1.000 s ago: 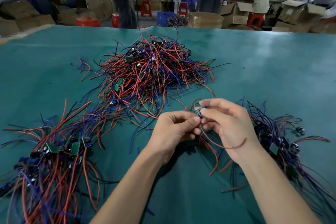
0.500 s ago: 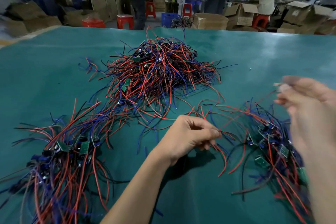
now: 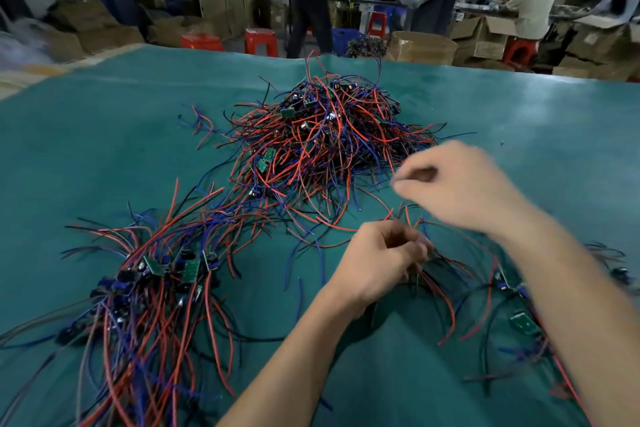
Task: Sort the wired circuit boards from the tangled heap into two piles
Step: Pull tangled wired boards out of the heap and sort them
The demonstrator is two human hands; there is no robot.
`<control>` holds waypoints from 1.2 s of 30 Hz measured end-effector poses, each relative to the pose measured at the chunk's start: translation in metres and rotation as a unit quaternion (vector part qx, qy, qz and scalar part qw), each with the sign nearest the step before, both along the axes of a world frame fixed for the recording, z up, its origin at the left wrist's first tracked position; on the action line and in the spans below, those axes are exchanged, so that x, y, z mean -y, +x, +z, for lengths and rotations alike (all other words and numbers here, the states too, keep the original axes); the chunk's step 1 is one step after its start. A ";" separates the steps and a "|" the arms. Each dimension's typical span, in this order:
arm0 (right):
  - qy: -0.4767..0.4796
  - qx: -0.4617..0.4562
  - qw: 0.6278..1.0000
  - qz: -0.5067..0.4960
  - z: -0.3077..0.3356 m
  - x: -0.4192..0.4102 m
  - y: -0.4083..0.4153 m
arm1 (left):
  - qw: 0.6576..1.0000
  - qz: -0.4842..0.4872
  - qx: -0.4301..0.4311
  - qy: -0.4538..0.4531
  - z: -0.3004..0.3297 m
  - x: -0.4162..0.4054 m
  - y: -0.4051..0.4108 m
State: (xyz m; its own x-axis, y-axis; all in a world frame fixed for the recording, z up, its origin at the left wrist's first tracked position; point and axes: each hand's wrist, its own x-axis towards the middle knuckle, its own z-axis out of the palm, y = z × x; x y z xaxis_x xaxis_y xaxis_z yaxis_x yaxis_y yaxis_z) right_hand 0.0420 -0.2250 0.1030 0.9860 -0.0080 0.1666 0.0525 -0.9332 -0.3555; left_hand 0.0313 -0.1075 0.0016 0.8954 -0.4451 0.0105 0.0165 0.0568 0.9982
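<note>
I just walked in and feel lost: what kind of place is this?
Probably a small electronics workshop or factory floor. A tangled heap of wired circuit boards lies on a green table, with stacked cardboard boxes and red plastic stools behind.

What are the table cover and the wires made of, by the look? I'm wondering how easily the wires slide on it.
Table cover: probably a vinyl or rubber sheet, teal, smooth with a soft sheen; light reflects off its far part. Wires: thin leads in red, blue and black insulation, likely plastic, slightly glossy; they bend and hold loose curves. Boards: green, flat, stiff-looking, probably standard circuit laminate.
</note>
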 end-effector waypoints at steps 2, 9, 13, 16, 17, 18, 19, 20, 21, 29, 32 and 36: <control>-0.017 -0.051 0.998 0.045 -0.015 -0.038 0.031 | 1.000 -0.001 0.008 0.012 0.000 0.000 -0.001; -0.082 -0.095 0.991 -0.045 -0.066 -0.089 0.090 | 0.997 0.020 0.066 -0.020 0.001 -0.010 -0.001; -0.108 -0.048 0.991 -0.071 -0.070 -0.091 0.094 | 0.997 0.017 0.065 -0.026 0.000 -0.011 0.001; -0.063 -0.070 0.992 -0.087 -0.069 -0.088 0.095 | 0.998 0.018 0.047 -0.025 -0.002 -0.012 0.002; -0.034 -0.082 0.992 -0.090 -0.068 -0.085 0.095 | 0.999 0.010 0.038 -0.026 -0.002 -0.011 0.001; -0.005 -0.092 0.992 -0.090 -0.067 -0.080 0.094 | 0.999 0.001 0.031 -0.023 -0.001 -0.009 0.000; 0.021 -0.097 0.991 -0.087 -0.066 -0.074 0.093 | 1.000 -0.006 0.025 -0.016 0.000 -0.007 0.000; 0.045 -0.098 0.991 -0.081 -0.064 -0.066 0.092 | 1.000 -0.009 0.020 -0.008 0.001 -0.005 0.000; 0.071 -0.093 0.990 -0.073 -0.061 -0.057 0.090 | 1.000 -0.011 0.014 -0.004 0.002 -0.003 0.001; 0.262 0.005 0.964 -0.053 -0.030 0.015 0.055 | 0.997 0.018 -0.054 -0.046 0.001 -0.002 0.006; 0.274 0.005 0.961 -0.038 -0.032 0.026 0.042 | 0.986 0.050 -0.113 -0.112 0.003 -0.003 0.008; 0.300 0.018 0.953 -0.035 -0.040 0.032 0.016 | 0.960 0.087 -0.178 -0.199 0.007 -0.004 0.010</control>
